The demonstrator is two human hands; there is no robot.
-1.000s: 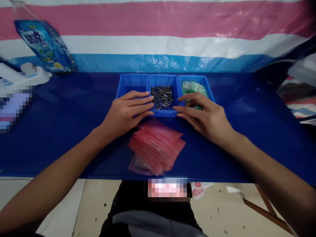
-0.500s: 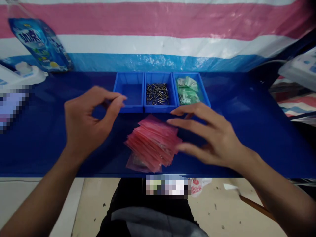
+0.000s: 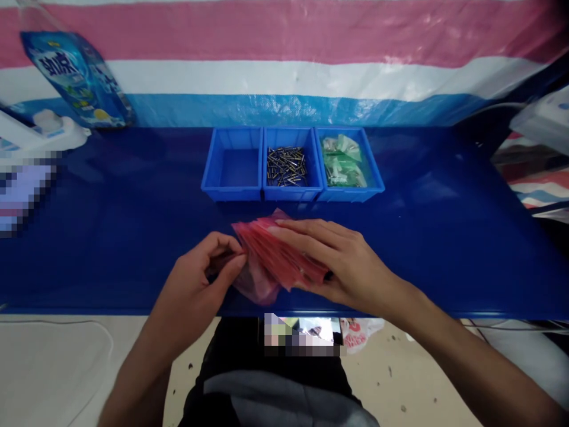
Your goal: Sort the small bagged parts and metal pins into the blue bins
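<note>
A stack of pink plastic bags lies near the front edge of the blue table, its sheets tilted and fanned. My right hand is wrapped round the stack from the right, fingers across its top and the thumb low at its near side. At the stack's left, my left hand pinches the edge of a paler pink plastic bag between thumb and forefinger. This bag sticks out from under the others.
Behind the stack stand three blue bins: a bare left bin, a middle bin with metal rivet-like pins, and a right bin with green-tinted bags. A blue detergent pouch and a white bottle stand at the back left.
My left hand has come down from beside the left bin and taken a bag's edge at the stack. My right hand has moved left and closed round the stack.
</note>
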